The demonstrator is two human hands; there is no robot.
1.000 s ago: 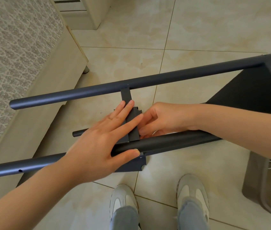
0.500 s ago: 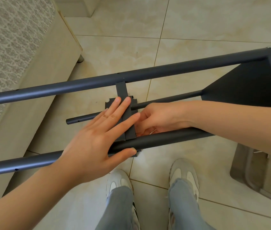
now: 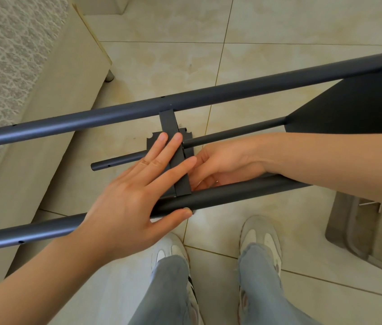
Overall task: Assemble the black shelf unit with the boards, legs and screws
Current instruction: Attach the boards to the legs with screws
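Shelf unit lies on its side over the tiled floor [image 3: 279,24], legs horizontal, right in front of the person's shoes [image 3: 262,235].

- End board [image 3: 349,109] is on at the right. The legs' left ends hang free with open screw holes.
- Middle board [image 3: 168,123] sits edge-on between far leg [image 3: 208,95] and near leg [image 3: 232,195]. A third leg [image 3: 232,132] runs lower down behind it.
- Left hand [image 3: 124,202]: flat, fingers straight and pressed on the board's edge, thumb against the near leg. Bracing, not gripping.
- Right hand [image 3: 222,165]: reaches between the legs to the board's other face, fingers curled. Can't tell if it's pinching a screw or just the panel.

Materials: round tubes in a matt dark coating, smooth. Board looks like thin sheet with a folded rim and scalloped corner notches.

Handling, my read: light and stiff per part, but the frame is floppy until more screws go in. Round tube rolls and slips in the palm. Hold the leg close to the joint, not at the free ends, and keep the board square to the holes.
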